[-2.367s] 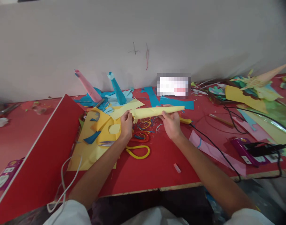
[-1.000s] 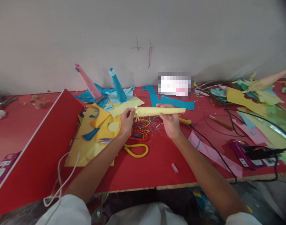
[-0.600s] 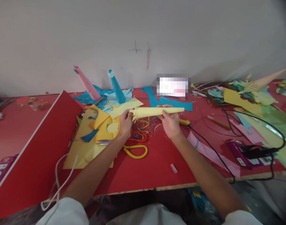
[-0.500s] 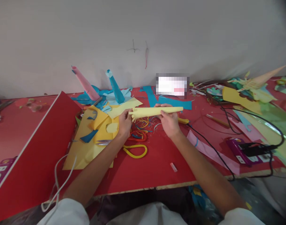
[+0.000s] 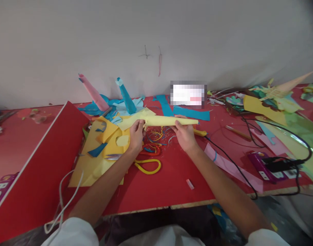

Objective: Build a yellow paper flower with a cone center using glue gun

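Observation:
A pale yellow rolled paper cone [image 5: 169, 120] lies level above the red table [image 5: 166, 188], its wide fringed end to the left. My left hand [image 5: 136, 134] pinches that fringed end with its fingertips. My right hand [image 5: 184, 134] is closed around the cone's middle from below. Under the cone lie coloured paper strips [image 5: 155, 136] and yellow-handled scissors [image 5: 147, 164].
Yellow and orange paper sheets [image 5: 100, 153] lie left of my hands, beside a raised red board [image 5: 38, 171]. Pink [image 5: 93, 94] and blue [image 5: 125, 95] paper cones stand near the wall. A black cable [image 5: 230, 160], a purple power strip [image 5: 269, 165] and paper crafts [image 5: 274, 97] fill the right side.
The cone has dropped slightly and turned in my hands. My left fingers have shifted on the fringed end; my right hand keeps its hold.

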{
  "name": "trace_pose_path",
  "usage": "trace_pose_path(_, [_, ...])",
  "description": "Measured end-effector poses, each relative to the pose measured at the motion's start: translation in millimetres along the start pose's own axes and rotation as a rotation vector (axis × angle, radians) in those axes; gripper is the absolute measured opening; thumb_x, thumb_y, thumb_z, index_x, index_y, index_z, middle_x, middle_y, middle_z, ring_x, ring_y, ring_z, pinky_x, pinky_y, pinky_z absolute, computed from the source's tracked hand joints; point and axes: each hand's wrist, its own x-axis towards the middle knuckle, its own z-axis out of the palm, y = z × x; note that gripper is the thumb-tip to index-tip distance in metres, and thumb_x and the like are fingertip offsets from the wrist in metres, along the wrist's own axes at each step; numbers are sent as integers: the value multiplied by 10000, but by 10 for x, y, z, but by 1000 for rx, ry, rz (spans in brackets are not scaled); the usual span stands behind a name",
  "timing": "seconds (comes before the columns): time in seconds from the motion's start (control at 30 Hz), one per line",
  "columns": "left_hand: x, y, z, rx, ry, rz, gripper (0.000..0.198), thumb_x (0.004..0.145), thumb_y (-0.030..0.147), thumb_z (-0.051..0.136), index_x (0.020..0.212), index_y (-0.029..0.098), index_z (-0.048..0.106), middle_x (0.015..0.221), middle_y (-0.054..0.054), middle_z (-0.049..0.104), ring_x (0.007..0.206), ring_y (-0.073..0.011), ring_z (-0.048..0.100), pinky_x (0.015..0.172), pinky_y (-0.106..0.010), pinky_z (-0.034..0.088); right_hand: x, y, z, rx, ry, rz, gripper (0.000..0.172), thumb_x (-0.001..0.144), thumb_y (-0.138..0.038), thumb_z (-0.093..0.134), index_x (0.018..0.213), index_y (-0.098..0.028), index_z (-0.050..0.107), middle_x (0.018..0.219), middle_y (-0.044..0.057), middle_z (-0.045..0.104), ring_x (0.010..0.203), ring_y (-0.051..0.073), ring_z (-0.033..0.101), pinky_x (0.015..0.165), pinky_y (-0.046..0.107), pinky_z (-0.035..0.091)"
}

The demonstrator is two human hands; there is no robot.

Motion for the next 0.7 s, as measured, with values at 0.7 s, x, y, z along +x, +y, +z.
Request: trace_pose_path(0.7, [20,-3,-1,-5,-1,-10,381,811,498,835,818,185,619,639,70,446,454,-36,307,409,-176,194,43,124,-40,-11,96,-46,446,758,-477,920,1050,-275,651,1180,30,754,1168,237,705,1105,505,586])
